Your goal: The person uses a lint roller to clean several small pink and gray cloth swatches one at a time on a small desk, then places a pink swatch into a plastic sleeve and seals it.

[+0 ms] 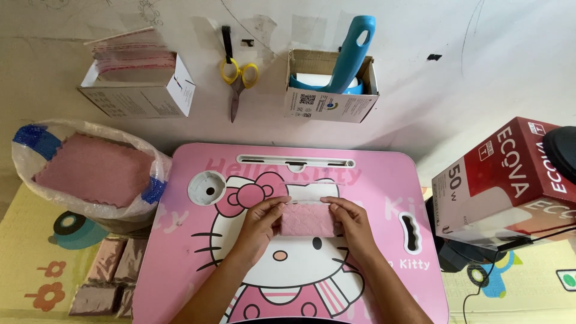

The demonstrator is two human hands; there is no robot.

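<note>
Left hand (259, 225) and right hand (351, 223) pinch opposite ends of a folded pink cloth (307, 219), fingers clamped, flat on pink lap table (384, 180).

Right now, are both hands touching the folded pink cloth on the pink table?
Touching. The head view shows the left hand and the right hand each pinching one end of the folded pink cloth, fingers overlapping its edges.

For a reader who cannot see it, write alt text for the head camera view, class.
Two bare hands, the left hand and the right hand, hold a small folded pink cloth over a pink cartoon-cat lap table. A clear plastic bag of pink cloths sits to the left, and yellow-handled scissors hang on the wall above.
</note>
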